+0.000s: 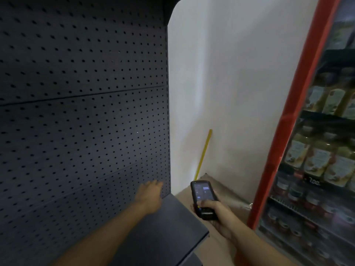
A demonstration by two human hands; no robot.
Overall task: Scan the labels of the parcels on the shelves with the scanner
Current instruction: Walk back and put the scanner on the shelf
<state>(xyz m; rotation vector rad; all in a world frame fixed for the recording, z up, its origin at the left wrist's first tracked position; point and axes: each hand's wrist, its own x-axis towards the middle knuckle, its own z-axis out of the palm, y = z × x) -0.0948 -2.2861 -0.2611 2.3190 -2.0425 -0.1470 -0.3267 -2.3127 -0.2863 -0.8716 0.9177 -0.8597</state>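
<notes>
My right hand (215, 212) grips a black handheld scanner (204, 198) with its lit screen facing up, thumb on the keypad, low in the middle of the view. My left hand (150, 194) reaches forward with relaxed fingers over the dark shelf board (169, 227), close to the perforated back panel (82, 112); it holds nothing. No parcel shows on this shelf. The scanner points toward the gap between the shelf unit and the white wall (230, 83).
A red-framed glass cooler (284, 131) full of bottles and jars stands at the right. A yellow stick (204, 153) leans in the wall corner above a brown floor (221, 252). The dark shelf unit fills the left side.
</notes>
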